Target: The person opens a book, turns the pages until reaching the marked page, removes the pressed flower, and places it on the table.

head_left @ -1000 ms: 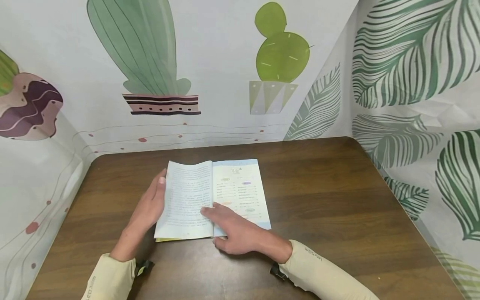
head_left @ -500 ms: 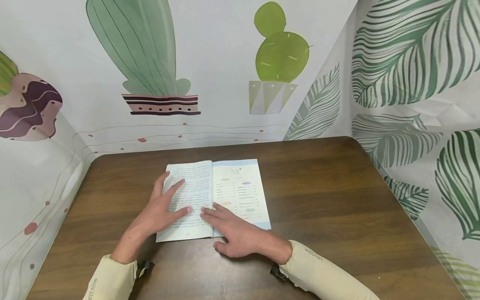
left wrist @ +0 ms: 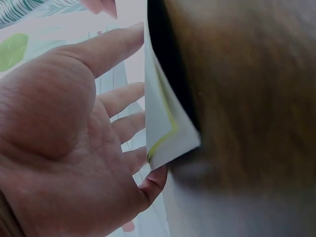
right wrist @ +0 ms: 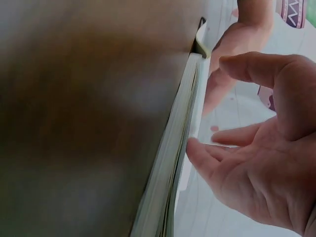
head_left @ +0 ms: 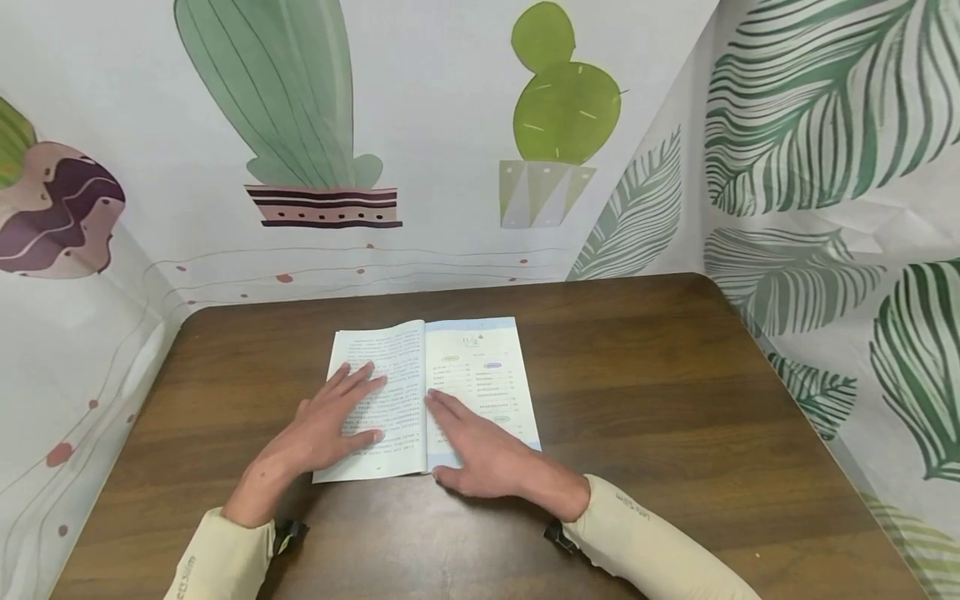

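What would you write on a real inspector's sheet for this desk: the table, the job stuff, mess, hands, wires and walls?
Surface: brown wood-look table, far corners rounded.
Job's things: one open book, print showing on both halves; its left half bulges near the middle.
Clutter: a tiny pale speck, too small to identify.
Hands: left hand lies fingers spread over the book's left half; right hand has its fingertips on the right half, near the middle.
Cables: nothing seen.
Surroundings: white walls with cactus pictures and leaf pictures.
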`<state>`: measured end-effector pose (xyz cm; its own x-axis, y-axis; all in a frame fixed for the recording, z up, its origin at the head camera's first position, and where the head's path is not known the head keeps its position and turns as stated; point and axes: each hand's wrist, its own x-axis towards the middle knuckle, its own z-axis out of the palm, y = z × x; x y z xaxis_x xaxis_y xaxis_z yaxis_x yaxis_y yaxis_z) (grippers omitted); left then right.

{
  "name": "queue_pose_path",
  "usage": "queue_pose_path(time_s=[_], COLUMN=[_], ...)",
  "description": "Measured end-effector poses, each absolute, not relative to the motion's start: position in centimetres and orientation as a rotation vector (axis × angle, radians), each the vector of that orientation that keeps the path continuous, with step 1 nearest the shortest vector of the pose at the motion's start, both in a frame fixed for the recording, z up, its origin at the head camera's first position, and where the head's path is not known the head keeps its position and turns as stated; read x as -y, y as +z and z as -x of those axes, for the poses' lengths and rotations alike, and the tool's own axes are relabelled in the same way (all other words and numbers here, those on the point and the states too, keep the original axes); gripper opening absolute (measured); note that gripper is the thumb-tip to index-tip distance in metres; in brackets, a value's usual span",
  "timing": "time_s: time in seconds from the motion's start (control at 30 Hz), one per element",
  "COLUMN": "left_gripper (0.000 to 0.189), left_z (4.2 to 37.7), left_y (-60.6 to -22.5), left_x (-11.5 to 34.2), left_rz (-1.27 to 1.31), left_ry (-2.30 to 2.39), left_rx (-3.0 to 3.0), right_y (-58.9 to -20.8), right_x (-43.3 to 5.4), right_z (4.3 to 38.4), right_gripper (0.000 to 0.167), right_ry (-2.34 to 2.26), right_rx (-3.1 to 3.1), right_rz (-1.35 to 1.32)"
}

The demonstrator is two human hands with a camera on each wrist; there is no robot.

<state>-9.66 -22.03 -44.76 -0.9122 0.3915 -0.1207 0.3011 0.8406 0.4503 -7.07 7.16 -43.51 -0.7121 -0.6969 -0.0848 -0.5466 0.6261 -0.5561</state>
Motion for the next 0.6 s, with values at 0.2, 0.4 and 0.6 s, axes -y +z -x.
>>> queue_pose_path(time_s=[0.2, 0.4, 0.6], left_gripper=[0.079, 0.079, 0.078], left_z=[9.6, 9.7, 9.6], left_y=[-44.7, -44.7, -44.6], left_x=[21.9, 21.9, 21.9], left_rz=[-0.531, -0.53, -0.535], left_ry=[0.63, 0.641, 0.653], left_rx=[-2.808, -2.8, -2.792], right_y=[-43.4, -43.1, -42.7], right_x=[-7.8, -8.3, -9.7], right_z=[7.7, 8.0, 7.7], right_gripper=[0.085, 0.074, 0.054], right_ry=[-0.503, -0.405, -0.496], right_rx=[-2.685, -2.706, -2.688], right_rz=[1.057, 1.088, 1.138])
